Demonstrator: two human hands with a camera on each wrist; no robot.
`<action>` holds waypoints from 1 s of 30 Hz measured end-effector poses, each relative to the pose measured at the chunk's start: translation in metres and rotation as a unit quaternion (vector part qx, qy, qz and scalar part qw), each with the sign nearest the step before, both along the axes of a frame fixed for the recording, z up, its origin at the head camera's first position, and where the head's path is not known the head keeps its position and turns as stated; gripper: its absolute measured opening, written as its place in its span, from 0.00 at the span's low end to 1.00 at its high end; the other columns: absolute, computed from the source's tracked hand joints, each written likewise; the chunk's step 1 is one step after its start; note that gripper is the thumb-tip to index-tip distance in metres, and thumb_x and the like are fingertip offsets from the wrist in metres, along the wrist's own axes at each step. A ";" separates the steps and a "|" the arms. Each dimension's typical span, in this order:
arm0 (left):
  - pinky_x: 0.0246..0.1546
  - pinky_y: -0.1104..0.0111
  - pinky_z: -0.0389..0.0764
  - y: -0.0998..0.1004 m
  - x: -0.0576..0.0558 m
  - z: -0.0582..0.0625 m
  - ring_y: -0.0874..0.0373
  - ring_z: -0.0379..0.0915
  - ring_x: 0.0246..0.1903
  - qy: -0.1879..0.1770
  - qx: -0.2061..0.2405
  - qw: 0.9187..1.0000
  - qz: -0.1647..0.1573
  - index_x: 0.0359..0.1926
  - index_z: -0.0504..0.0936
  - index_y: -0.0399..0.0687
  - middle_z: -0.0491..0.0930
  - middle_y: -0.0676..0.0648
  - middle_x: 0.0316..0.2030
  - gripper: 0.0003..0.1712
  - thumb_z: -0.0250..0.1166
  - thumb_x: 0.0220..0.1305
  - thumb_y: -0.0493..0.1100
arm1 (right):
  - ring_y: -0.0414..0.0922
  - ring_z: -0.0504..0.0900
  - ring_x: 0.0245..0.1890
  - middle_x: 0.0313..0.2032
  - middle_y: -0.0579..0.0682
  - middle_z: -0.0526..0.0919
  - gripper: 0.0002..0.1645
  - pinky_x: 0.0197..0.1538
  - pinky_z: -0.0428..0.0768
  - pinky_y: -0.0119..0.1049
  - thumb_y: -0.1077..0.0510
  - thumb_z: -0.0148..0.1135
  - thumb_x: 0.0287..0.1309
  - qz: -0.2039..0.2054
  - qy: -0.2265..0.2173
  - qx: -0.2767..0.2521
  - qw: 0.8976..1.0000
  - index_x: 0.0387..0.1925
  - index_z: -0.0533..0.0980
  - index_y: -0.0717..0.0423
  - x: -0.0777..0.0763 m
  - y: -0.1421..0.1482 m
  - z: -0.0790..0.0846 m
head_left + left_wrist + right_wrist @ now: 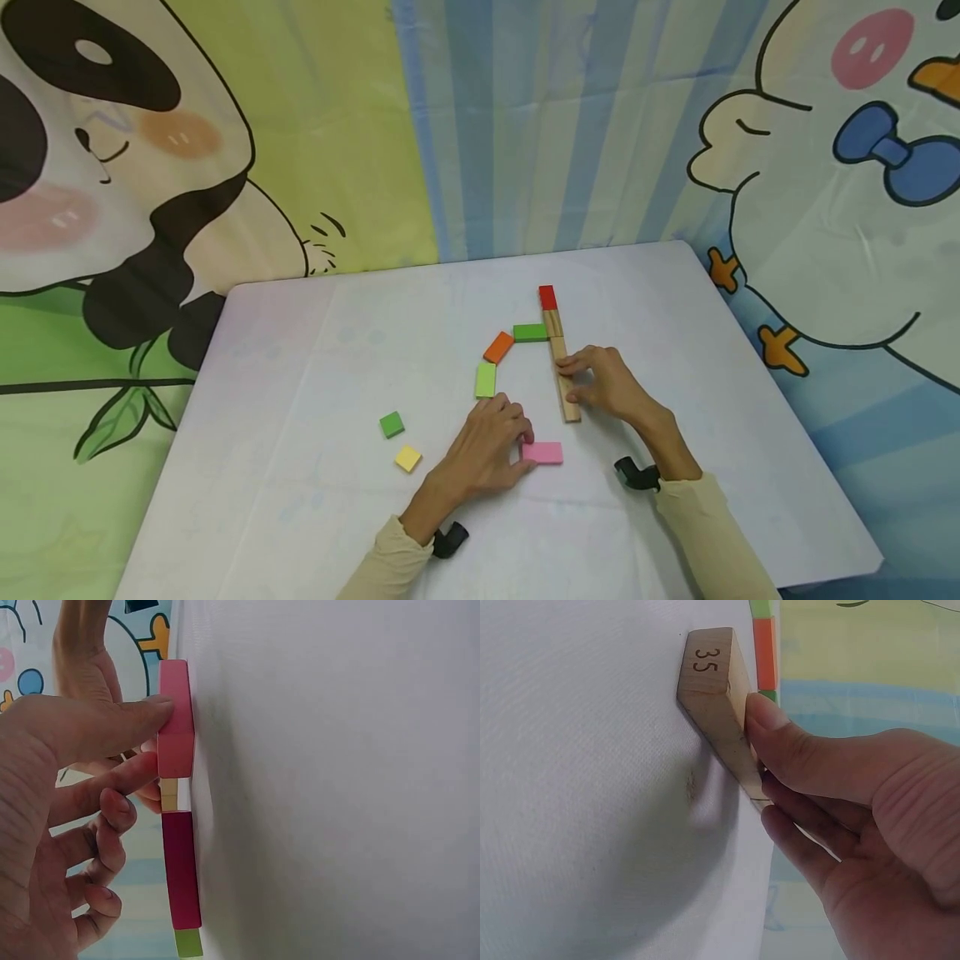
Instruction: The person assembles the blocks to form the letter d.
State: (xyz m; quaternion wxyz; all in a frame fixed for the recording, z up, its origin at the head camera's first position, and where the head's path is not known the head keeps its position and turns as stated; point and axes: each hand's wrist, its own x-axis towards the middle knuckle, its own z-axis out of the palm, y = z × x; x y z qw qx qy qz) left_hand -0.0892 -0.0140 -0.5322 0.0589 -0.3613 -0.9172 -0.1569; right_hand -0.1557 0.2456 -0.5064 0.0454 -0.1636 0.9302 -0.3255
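Note:
A pink block (543,453) lies at the tips of my left hand (483,450), pinched between thumb and index finger; the other fingers curl loosely. Beyond it in the left wrist view shows a dark magenta block (181,870), which the left hand hides in the head view. My right hand (606,385) grips a plain wooden block (572,408), marked 35 on its end (706,664), with thumb and fingertips against it. That block ends a straight row of wooden blocks topped by a red block (548,297).
A green block (530,333), an orange block (498,347) and a light green block (485,380) curve leftward from the wooden row. A small green block (392,425) and a yellow block (408,458) lie apart, left on the white table (300,367). A printed cloth hangs behind.

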 end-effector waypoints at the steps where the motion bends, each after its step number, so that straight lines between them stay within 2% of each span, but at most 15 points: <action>1: 0.44 0.68 0.69 0.000 -0.001 0.000 0.62 0.67 0.40 0.002 0.001 1.000 0.000 0.38 0.90 0.61 0.82 0.60 0.35 0.14 0.81 0.59 0.61 | 0.61 0.85 0.64 0.60 0.56 0.91 0.29 0.77 0.67 0.69 0.69 0.86 0.48 -0.001 -0.002 0.000 1.000 0.55 0.89 0.62 0.000 0.000 0.000; 9: 0.44 0.66 0.65 0.004 -0.009 -0.001 0.61 0.67 0.38 0.015 -0.001 1.000 0.000 0.37 0.89 0.61 0.81 0.60 0.33 0.14 0.81 0.57 0.60 | 0.60 0.86 0.63 0.60 0.56 0.91 0.30 0.74 0.72 0.67 0.69 0.86 0.47 0.000 0.000 -0.003 1.000 0.55 0.89 0.62 -0.001 0.001 -0.002; 18: 0.45 0.66 0.63 0.007 -0.017 0.000 0.62 0.65 0.38 0.007 0.001 1.000 0.003 0.37 0.88 0.61 0.78 0.61 0.31 0.15 0.80 0.57 0.61 | 0.60 0.86 0.63 0.60 0.56 0.91 0.29 0.72 0.76 0.65 0.68 0.86 0.47 0.000 -0.001 -0.002 1.000 0.55 0.89 0.62 -0.001 0.002 -0.001; 30: 0.45 0.65 0.61 0.008 -0.024 -0.001 0.61 0.64 0.38 0.001 0.006 1.000 0.006 0.37 0.88 0.61 0.74 0.60 0.29 0.14 0.80 0.58 0.59 | 0.61 0.86 0.63 0.60 0.56 0.91 0.29 0.74 0.73 0.67 0.69 0.86 0.48 -0.005 0.000 -0.004 1.000 0.54 0.89 0.62 0.000 0.001 -0.002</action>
